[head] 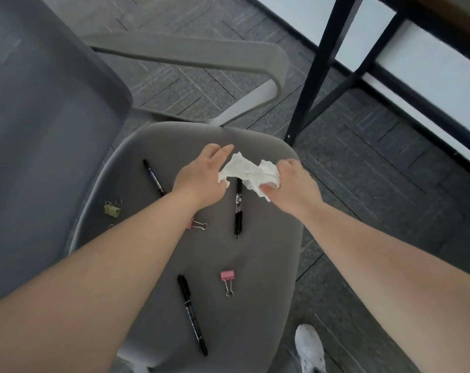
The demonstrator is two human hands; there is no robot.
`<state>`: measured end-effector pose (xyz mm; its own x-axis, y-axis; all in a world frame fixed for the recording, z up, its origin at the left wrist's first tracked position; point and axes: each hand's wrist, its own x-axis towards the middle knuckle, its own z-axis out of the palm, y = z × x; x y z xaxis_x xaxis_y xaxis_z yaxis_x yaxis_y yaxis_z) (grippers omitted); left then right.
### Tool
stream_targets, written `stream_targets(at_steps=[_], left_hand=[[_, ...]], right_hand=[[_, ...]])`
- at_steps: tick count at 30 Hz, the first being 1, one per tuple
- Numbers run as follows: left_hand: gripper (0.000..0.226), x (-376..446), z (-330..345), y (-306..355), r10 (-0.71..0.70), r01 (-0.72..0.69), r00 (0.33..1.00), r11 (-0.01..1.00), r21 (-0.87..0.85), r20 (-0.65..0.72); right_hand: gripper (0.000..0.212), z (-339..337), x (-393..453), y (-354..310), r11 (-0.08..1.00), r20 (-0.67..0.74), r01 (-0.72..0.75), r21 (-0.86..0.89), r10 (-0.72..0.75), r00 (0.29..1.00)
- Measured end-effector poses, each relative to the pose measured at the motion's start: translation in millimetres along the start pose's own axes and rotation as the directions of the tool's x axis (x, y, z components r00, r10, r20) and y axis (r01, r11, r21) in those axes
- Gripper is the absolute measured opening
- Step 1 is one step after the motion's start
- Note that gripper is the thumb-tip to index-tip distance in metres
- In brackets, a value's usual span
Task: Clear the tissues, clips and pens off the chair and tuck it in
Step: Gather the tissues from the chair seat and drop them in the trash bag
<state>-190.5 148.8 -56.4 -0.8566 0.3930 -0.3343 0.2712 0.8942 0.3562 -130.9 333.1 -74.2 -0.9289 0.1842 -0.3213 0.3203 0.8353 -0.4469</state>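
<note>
**Gathering the tissue first**

Now both hands are working the crumpled tissue (248, 172) above the centre of the chair seat (269, 251): the right hand (293, 184) is pinching its right end, while the left hand (201, 176) is reaching in with fingers spread, touching its left edge. Balling it into one fist would probably be best, freeing the other hand. Its long axis is running left to right. Three pens and several binder clips are lying on the seat; the centre pen (238, 208) is pointing toward the lower frame.
</note>
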Motion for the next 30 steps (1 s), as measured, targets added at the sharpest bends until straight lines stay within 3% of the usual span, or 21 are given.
stream_targets(at_steps=[3, 6, 10, 14, 22, 27, 30], left_hand=[[0.070, 13.2, 7.3, 9.8, 0.022, -0.030, 0.993, 0.997, 0.065, 0.112], [0.048, 21.6, 15.1, 15.8, 0.033, -0.060, 0.983, 0.988, 0.145, 0.180], [0.024, 22.2, 21.0, 20.7, 0.064, -0.080, 0.992, 0.985, 0.152, 0.109], [0.013, 20.7, 13.1, 35.9, 0.114, -0.123, 0.991, 0.981, 0.152, 0.071], [0.012, 21.0, -11.5, 101.5, 0.226, -0.249, 0.965, 0.949, 0.193, 0.132], [0.011, 16.7, -11.8, 173.5, 0.340, -0.366, 0.928, 0.910, 0.194, 0.155], [0.008, 8.7, -0.4, 226.1, 0.392, -0.443, 0.893, 0.850, 0.285, 0.221]], right_hand=[[0.029, 6.6, 0.5, -1.6, 0.999, 0.048, 0.046, -0.014, -0.045, 0.998], [0.024, 13.8, 0.3, -0.5, 0.997, 0.030, 0.074, 0.005, -0.074, 0.997], [0.028, 16.7, 0.3, 1.2, 0.997, 0.003, 0.072, 0.027, -0.072, 0.997], [0.015, 4.2, -2.9, 3.8, 0.997, -0.020, 0.073, -0.010, -0.073, 0.997], [0.018, -59.0, -32.1, 40.3, 0.998, -0.143, -0.043, 0.055, 0.051, 0.988], [0.023, -97.9, -71.9, 96.9, 0.991, -0.151, -0.108, 0.082, 0.119, 0.981], [0.020, -120.6, -110.9, 142.8, 0.983, -0.182, -0.175, 0.054, 0.182, 0.966]])
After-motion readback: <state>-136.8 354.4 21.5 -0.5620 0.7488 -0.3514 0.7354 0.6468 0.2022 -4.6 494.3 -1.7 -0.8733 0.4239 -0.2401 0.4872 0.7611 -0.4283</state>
